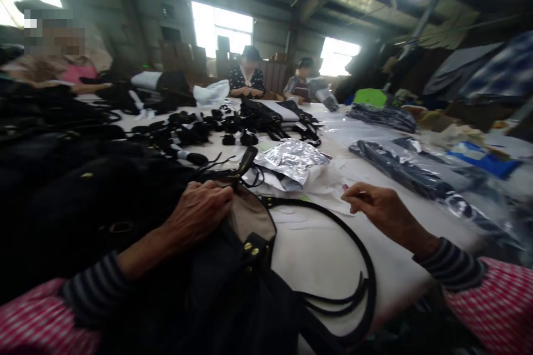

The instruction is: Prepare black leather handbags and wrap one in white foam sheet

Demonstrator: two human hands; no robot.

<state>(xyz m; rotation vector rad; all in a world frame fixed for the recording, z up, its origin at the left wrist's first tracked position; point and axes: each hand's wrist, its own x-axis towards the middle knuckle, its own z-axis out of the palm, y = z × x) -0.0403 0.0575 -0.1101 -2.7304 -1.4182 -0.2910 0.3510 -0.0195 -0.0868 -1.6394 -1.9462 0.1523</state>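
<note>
A black handbag (250, 310) with a beige lining and brass studs lies before me, its mouth partly spread. At the rim, my left hand (204, 205) is closed on the bag's edge. The bag's curved black handle (333, 219) loops out over the white table to the right. Beyond that loop, my right hand (378, 205) is raised with thumb and fingers pinched together. A tiny reddish bit shows at its fingertips, too small to name. Between the hands and farther back sits a crumpled silver foil packet (291, 158).
More black bags (62, 177) are heaped at the left. Several small black bundles (187, 127) and a bag with white wrapping (278, 111) lie mid-table. Clear plastic-wrapped dark goods (416, 169) and a blue packet (483, 158) are at right. Several people (247, 77) sit across the table.
</note>
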